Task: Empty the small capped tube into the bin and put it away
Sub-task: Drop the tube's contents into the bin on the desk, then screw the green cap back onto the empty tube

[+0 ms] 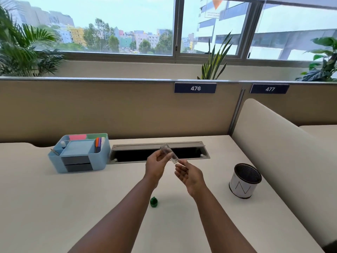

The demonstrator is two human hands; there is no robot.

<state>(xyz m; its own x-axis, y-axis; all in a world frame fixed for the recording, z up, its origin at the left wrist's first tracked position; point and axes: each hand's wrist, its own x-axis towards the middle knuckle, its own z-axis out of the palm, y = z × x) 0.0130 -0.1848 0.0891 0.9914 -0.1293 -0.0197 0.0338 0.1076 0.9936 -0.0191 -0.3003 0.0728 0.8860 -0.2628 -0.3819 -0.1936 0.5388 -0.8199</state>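
White tabletop (91,207) by the window, both hands raised above its middle.

Left hand (156,164) pinches the clear, uncapped tube (168,153), tilted; right hand (191,175) is open just beneath it, holding nothing. Green cap (154,202) lies toward the near edge, bin (244,180) near the right edge.

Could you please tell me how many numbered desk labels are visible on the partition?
2: the dark blue label reading 476 near the partition's middle, and the dark blue label reading 477 to its right.
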